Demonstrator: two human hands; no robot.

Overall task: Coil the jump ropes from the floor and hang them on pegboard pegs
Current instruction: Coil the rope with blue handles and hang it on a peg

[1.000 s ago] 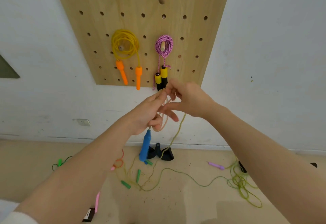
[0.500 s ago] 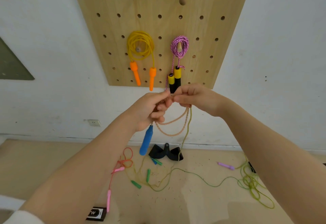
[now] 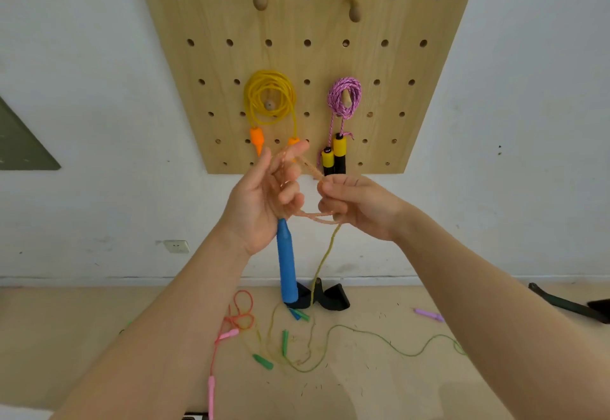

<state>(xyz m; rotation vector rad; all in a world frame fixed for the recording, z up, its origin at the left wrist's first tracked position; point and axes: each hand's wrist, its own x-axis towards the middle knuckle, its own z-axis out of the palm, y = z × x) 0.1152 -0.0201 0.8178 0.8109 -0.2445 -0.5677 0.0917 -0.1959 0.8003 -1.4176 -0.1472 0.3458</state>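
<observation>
Rope (image 3: 308, 168) looped round left hand (image 3: 260, 201) fingers; right hand (image 3: 356, 205) pinches strand; pegboard (image 3: 307, 56) behind.

Pale wood-grain pegboard (image 3: 330, 39), dark round holes, on white wall (image 3: 528, 122).
Yellow coiled rope (image 3: 269, 99), orange handles (image 3: 256, 140).
Pink-purple speckled rope (image 3: 345, 97), yellow-and-black handles (image 3: 334, 158).
Peach-orange cord (image 3: 313, 216) fading to olive-yellow, blue handle (image 3: 286, 267).
Beige floor (image 3: 99, 320): green cord (image 3: 379, 340), green handles (image 3: 263, 361), pink handle (image 3: 227, 334), coral loops (image 3: 242, 310), lilac handle (image 3: 428, 314), black object (image 3: 326, 299).
Dark olive triangle (image 3: 23, 145) at far left of view.
</observation>
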